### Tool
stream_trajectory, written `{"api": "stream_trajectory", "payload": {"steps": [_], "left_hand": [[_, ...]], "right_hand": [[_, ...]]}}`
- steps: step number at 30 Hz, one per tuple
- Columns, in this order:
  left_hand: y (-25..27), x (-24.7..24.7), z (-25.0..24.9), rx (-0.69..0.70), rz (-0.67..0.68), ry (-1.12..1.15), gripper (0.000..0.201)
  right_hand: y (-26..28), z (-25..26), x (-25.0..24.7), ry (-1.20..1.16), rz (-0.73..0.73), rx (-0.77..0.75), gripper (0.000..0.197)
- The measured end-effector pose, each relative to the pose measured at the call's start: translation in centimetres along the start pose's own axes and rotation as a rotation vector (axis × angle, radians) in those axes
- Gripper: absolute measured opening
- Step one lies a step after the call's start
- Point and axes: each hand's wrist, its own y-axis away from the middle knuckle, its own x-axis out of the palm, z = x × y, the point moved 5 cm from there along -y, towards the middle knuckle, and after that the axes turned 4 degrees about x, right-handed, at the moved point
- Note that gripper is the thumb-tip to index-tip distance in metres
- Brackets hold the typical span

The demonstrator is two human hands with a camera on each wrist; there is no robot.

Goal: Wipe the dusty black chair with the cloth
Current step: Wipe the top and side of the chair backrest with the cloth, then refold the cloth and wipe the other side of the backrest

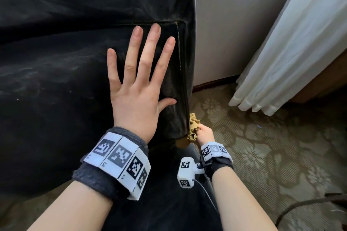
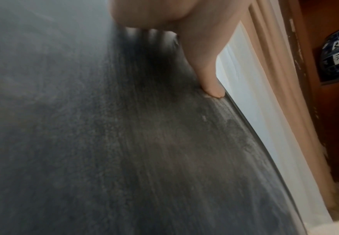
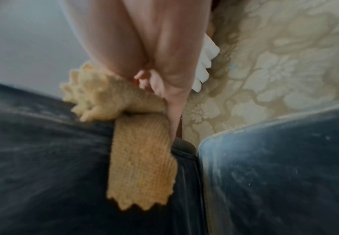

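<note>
The wiping is under way on the right side of the black chair (image 1: 75, 52). The left hand (image 1: 139, 80) lies flat with fingers spread on the leather, steadying it and holding nothing. The right hand (image 1: 205, 134) has its grip closed round a bunched yellow cloth (image 1: 193, 127), pressed to the chair's outer side near the lower corner. Grey dust shows across the leather, so I judge most of the job remains. The next move calls for dragging the cloth along this side with firm pressure, then reaching the dusty top. The chair's outer side is nearly edge-on from the head view, and both wrist views are blurred, so how much cloth touches the leather is hard to tell
</note>
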Motion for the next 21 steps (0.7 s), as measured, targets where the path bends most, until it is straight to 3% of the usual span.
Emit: {"api": "stream_trajectory", "payload": {"steps": [3,6,8,10,12,14,17,21], "left_hand": [[0.0,0.1,0.2,-0.001,0.004,0.000,0.113],[0.1,-0.1,0.3,-0.001,0.018,0.002,0.113],[0.2,-0.1,0.2,0.000,0.030,0.017,0.112],[0.4,-0.4,0.1,0.016,0.039,0.046,0.110],[0.9,-1.2,0.2,0.060,0.032,0.073,0.104],[1.4,-2.5,0.6,0.100,-0.019,0.156,0.090],[2.2,-4.9,2.0,0.050,-0.128,0.410,0.062],[2.5,-7.1,5.2,-0.062,-0.201,0.573,0.048]], "right_hand": [[1.0,0.5,0.6,-0.030,0.046,0.065,0.027],[2.6,1.6,-0.3,-0.091,0.149,0.130,0.043],[4.1,4.0,-1.9,-0.066,0.241,0.075,0.030],[6.2,7.6,-3.7,-0.174,0.353,0.017,0.003],[8.0,11.9,-5.0,-0.379,0.470,-0.050,0.036],[10.4,17.2,-5.5,-0.466,0.537,-0.183,0.047],[14.7,24.3,-3.9,-0.398,0.596,-0.437,0.021],[19.2,29.5,2.0,-0.115,0.569,-0.715,0.036]]}}
